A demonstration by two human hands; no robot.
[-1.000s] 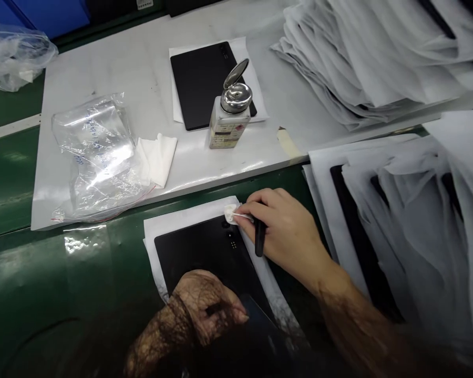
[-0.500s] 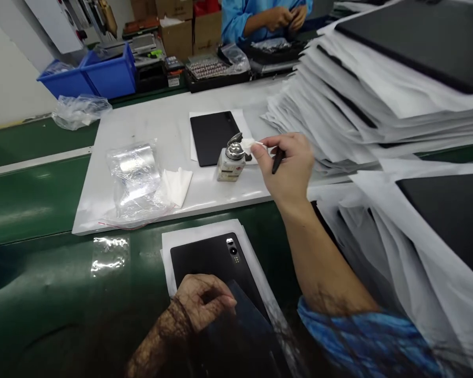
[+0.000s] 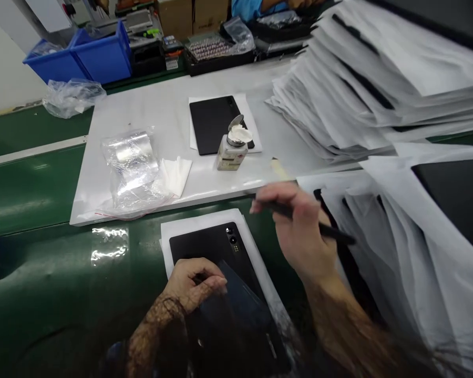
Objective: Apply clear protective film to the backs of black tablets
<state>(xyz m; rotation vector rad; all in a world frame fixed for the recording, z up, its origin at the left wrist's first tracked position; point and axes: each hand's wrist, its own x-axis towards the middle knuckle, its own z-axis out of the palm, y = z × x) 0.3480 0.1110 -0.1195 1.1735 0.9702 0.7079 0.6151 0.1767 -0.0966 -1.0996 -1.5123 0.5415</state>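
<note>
A black tablet (image 3: 240, 278), its camera module at the top, lies back up on white paper (image 3: 197, 218) in front of me. Over it my left hand (image 3: 195, 283) is closed, pinching the edge of a clear film (image 3: 240, 289) that lifts off the tablet's back. My right hand (image 3: 299, 226), smeared by motion, is wrapped round a dark pen-like tool (image 3: 337, 233) to the right of the tablet's top. Beyond it stands a small dispenser bottle (image 3: 230, 157), lid tipped up, with a crumpled white wipe (image 3: 240, 134) resting on its top.
A white board (image 3: 157, 110) on the green bench carries a second tablet (image 3: 211, 123), a plastic-wrapped roll (image 3: 136, 163) and a folded white cloth (image 3: 177, 176). Paper-interleaved stacks (image 3: 339, 100) rise at the right. Blue bins (image 3: 102, 55) and a co-worker's sleeve (image 3: 242, 9) are at the back.
My right hand has let go of the white wipe on the bottle's top and come back towards me with the dark tool. My left hand keeps its pinch on the film.
</note>
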